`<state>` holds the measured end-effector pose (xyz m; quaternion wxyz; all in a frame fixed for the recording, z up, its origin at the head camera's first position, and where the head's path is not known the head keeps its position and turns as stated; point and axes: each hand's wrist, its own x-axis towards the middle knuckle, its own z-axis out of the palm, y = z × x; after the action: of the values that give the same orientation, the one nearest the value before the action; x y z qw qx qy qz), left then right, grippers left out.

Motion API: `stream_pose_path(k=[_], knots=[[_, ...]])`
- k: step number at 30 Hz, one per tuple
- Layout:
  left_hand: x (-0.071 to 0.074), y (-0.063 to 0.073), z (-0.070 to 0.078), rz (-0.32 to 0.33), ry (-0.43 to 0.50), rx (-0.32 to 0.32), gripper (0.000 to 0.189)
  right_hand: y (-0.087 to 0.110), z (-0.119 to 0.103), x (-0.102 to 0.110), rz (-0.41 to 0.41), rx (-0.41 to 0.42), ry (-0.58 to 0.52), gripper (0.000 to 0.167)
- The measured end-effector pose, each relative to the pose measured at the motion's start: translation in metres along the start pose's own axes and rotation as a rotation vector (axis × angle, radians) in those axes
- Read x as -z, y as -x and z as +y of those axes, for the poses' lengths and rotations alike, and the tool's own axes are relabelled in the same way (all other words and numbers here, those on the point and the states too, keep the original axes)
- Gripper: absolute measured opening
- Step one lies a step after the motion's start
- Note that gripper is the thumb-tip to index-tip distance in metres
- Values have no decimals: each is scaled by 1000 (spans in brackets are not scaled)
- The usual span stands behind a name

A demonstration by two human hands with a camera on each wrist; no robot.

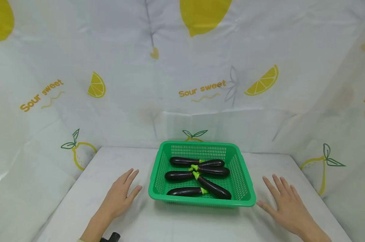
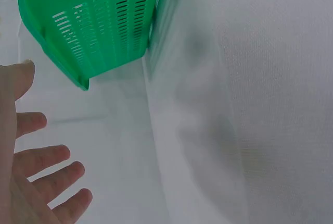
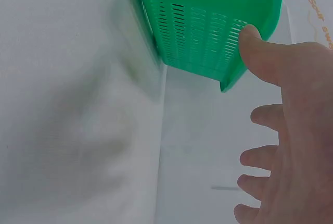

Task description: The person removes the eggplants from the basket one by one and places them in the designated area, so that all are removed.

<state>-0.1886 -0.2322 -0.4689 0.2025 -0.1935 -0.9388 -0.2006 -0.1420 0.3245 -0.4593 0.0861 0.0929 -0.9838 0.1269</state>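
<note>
A green plastic basket [image 1: 200,201] with slotted walls stands on the white-covered table. Several dark eggplants [image 1: 214,171] with light green stem ends lie inside it. Left of the basket, my left hand [image 1: 119,195] is held with fingers spread and holds nothing. On the other side my right hand [image 1: 286,206] also has its fingers spread and empty, the thumb close to the basket's right front corner. In the right wrist view the thumb [image 3: 252,44] overlaps the basket's edge. The left wrist view has the left fingers [image 2: 49,161] apart from the basket wall [image 2: 104,31].
A white sheet [image 1: 125,111] printed with lemons and lettering hangs behind the table and along both sides. The basket's back stands close to that sheet. A small black object [image 1: 113,237] shows beside the left wrist at the bottom edge.
</note>
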Motion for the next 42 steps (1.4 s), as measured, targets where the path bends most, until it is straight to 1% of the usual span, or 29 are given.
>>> stream_pose_path(k=[4, 7, 9, 12, 16, 18, 22, 28, 31, 36, 39, 42], knots=[[2, -3, 2, 52, 7, -27, 52, -2, 2, 2, 47, 24, -2, 86], [2, -5, 5, 92, 5, -51, 49, -3, 2, 6, 97, 60, -20, 79], [2, -6, 6, 109, 4, -57, 48, -6, 0, 10, 132, 81, -43, 74], [2, -8, 10, 111, 31, -31, 48, -10, -5, 17, 171, 96, -73, 68], [3, -10, 16, 92, 101, 29, 49, -15, -15, 26, 209, 111, -95, 63], [3, -11, 19, 81, 132, 47, 49, -17, -20, 30, 222, 123, -108, 61], [1, -13, 25, 63, 175, 60, 50, -19, -30, 35, 231, 136, -140, 56], [-6, -18, 29, 67, 226, 52, 49, -26, -47, 41, 212, 132, -180, 55], [-10, -20, 30, 63, 268, 55, 49, -31, -56, 43, 199, 139, -192, 55], [-17, -23, 33, 33, 371, 93, 50, -39, -68, 45, 178, 170, -208, 54], [-20, -23, 35, 6, 435, 128, 51, -44, -75, 44, 157, 186, -207, 54], [-23, -22, 37, -24, 478, 166, 52, -48, -80, 42, 143, 201, -215, 54]])
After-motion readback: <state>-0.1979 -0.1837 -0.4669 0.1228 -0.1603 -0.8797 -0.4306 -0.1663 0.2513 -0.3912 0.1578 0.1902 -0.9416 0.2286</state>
